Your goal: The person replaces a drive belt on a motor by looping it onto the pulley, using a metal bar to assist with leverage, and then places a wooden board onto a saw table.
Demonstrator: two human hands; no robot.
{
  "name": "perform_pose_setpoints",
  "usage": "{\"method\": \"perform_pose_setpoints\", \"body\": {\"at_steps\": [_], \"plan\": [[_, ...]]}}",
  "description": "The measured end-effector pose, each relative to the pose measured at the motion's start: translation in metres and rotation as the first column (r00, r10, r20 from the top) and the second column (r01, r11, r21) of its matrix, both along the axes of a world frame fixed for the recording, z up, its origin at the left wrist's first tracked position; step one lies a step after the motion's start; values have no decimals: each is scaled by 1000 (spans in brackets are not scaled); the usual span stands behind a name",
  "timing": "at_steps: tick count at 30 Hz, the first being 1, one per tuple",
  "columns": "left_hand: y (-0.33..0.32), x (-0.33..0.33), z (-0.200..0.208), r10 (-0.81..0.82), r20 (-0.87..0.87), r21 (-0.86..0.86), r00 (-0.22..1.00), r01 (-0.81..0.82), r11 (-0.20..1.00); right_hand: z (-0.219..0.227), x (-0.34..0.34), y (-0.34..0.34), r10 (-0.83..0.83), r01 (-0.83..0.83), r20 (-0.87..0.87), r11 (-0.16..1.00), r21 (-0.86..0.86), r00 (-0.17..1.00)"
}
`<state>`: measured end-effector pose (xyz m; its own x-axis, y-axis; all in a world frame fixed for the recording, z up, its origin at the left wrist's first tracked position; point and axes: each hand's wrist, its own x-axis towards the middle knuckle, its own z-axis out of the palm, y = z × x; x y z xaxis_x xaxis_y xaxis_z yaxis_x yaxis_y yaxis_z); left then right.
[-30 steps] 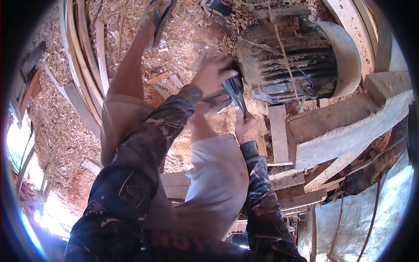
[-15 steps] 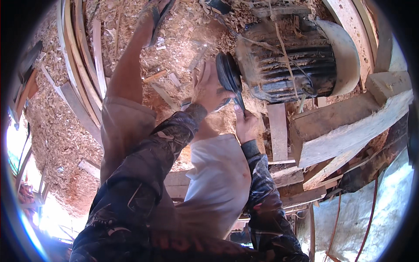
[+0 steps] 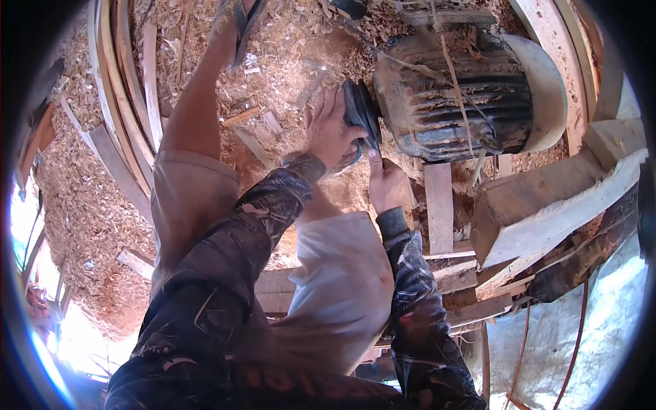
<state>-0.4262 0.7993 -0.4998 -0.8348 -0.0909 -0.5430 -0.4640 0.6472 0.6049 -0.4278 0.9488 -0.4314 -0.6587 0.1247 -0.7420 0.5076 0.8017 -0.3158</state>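
An electric motor (image 3: 454,96) with a finned, dusty casing lies on the shavings at the upper right. On its left end is a black pulley (image 3: 362,109), with a dark belt (image 3: 372,142) at its lower edge. My left hand (image 3: 331,133) is against the pulley's left side, fingers stretched and apart, its thumb reaching across the lower rim. Just below, my right hand (image 3: 388,184) is closed, thumb up, pinching the belt close to the pulley. The belt's course behind my hands is mostly hidden.
Wood shavings (image 3: 89,225) cover the ground, with loose offcuts (image 3: 254,148) among them. Long wood strips (image 3: 119,89) lie at the left. A heavy timber (image 3: 547,198) stands right of my right hand. A cord (image 3: 451,75) crosses the motor. My bare legs straddle the work.
My right hand has shifted up closer to the pulley, so less belt shows between them. My left thumb stays at the pulley's rim. The whole view has shifted slightly.
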Motion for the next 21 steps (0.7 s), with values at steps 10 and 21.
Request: {"method": "perform_pose_setpoints", "body": {"at_steps": [10,21], "plan": [[0,-1,-3,-13,-15,45,1000,14,999,-10,0,2,-40,41,8,997,-64,999],[-22,-2,-15,-100,-42,136,994,104,985,-16,-10,-7,89,-89,-5,994,-67,996]]}}
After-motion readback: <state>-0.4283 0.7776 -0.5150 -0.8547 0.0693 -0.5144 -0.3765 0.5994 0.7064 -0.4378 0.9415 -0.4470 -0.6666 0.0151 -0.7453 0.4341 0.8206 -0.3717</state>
